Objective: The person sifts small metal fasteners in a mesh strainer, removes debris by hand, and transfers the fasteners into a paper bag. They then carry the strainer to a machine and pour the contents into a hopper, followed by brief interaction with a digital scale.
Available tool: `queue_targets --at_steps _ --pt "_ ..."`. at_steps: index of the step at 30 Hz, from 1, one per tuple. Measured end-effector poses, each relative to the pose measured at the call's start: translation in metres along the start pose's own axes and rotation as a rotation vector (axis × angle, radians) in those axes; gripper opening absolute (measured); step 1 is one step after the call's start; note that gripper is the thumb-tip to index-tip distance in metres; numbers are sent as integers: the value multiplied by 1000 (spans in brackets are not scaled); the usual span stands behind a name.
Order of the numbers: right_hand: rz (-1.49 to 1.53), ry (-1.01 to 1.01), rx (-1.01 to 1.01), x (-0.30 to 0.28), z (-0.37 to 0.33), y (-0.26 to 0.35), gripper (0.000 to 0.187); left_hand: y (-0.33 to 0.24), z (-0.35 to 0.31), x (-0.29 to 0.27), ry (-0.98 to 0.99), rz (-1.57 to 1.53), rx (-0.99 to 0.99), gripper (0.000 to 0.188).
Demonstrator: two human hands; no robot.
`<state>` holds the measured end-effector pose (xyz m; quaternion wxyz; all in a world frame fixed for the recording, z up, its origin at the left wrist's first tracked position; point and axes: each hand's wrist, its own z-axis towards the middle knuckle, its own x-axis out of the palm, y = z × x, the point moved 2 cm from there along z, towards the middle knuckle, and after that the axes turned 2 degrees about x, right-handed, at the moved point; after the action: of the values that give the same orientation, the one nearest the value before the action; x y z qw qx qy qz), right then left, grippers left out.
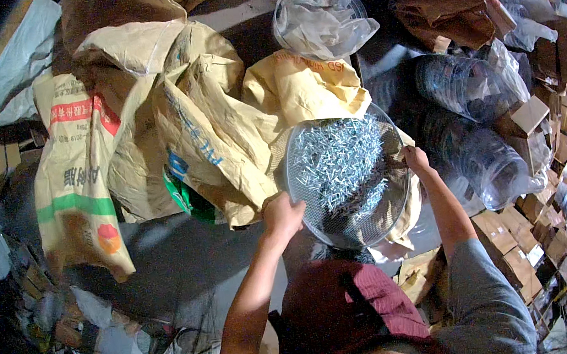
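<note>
A round mesh basket (396,216) is tilted in front of me, with a heap of small, slender silvery-blue pieces (340,159) in it. They look like screws or nails, too small to tell which. My left hand (283,214) is closed on the basket's near-left rim. On the right rim, the fingers of my right hand (415,159) are closed round the edge. A yellow paper sack (311,87) lies across the far rim and hides that part of the basket. Beside my left hand hangs the lower end of a crumpled tan sack (210,136).
More printed paper sacks (76,183) spread over the left side. A clear plastic tub (318,18) with a crumpled liner stands beyond the basket. Stacked clear tubs (458,86) lie to the right, near a brown bag (443,5). Many small cardboard boxes (507,241) cover the far right.
</note>
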<state>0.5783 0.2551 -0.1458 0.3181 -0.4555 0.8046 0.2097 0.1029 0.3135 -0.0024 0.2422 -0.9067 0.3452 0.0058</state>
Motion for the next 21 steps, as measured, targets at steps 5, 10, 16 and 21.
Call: queue_targets --at_steps 5,10,16,21 --pt "12 -121 -68 27 12 -1 31 30 -5 37 -141 -143 3 23" --pt "-109 -145 -304 40 -24 5 37 51 -3 73 -200 -426 28 16" --pt "355 194 -888 19 -229 169 71 48 -4 88 -281 -304 85 21" --pt "283 76 -963 42 -234 200 76 42 -14 76 -216 -286 115 27"
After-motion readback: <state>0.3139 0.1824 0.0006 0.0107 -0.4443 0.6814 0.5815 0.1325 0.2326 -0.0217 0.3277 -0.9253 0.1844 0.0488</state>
